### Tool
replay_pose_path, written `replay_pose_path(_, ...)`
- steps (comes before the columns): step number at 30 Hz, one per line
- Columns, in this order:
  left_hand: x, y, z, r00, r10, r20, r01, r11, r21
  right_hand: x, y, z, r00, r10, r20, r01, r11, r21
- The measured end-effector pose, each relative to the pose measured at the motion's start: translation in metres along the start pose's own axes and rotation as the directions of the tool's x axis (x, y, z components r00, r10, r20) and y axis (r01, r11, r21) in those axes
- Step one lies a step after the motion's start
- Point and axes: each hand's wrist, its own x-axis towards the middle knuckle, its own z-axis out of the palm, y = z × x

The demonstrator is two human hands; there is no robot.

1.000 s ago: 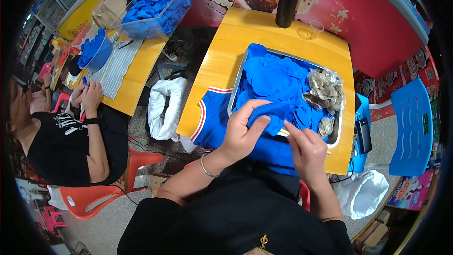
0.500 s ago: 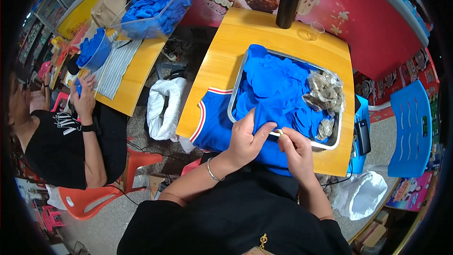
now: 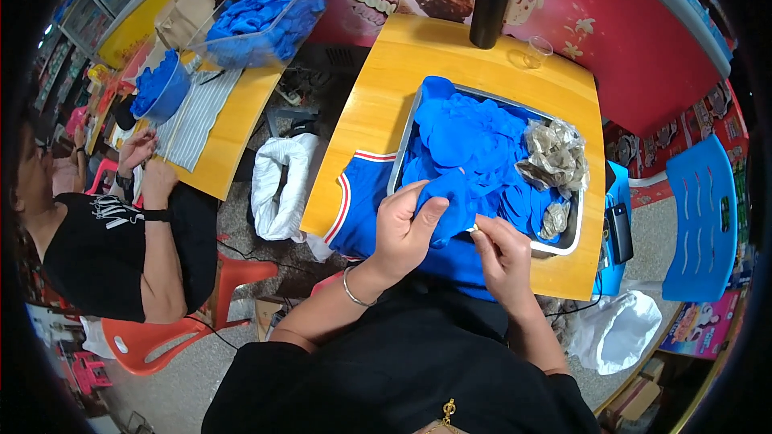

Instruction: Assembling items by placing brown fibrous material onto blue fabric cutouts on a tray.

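Left hand (image 3: 404,229) shifted, tray (image 3: 577,225) beyond, bag (image 3: 555,151) inside

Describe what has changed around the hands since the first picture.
The left hand and right hand have shifted slightly left, the left keeping its grip on a thin, rounded blue piece. The silvery rectangular metal tray and tall black cylindrical flask stayed put.

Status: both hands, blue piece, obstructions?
Left hand gripping blue piece. Right hand pinching small pale item beside it. Metal tray just beyond; nothing visibly blocking.
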Motion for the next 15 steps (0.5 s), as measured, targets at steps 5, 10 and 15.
replay_pose_path(5, -0.001, 0.006, 0.003, 0.990, 0.112, -0.088, -0.091, 0.973, 0.211, -0.004, 0.001, 0.005, 0.933, 0.326, 0.152, -0.351, 0.734, 0.581)
replay_pose_path(10, -0.003, 0.004, -0.004, 0.992, 0.123, -0.032, -0.114, 0.971, 0.210, -0.001, 0.006, -0.001, 0.973, 0.215, 0.087, -0.231, 0.873, 0.430)
replay_pose_path(15, 0.002, 0.007, -0.013, 0.994, 0.099, 0.041, -0.104, 0.984, 0.143, 0.004, 0.007, -0.008, 0.999, -0.027, 0.030, 0.026, 0.999, 0.039)
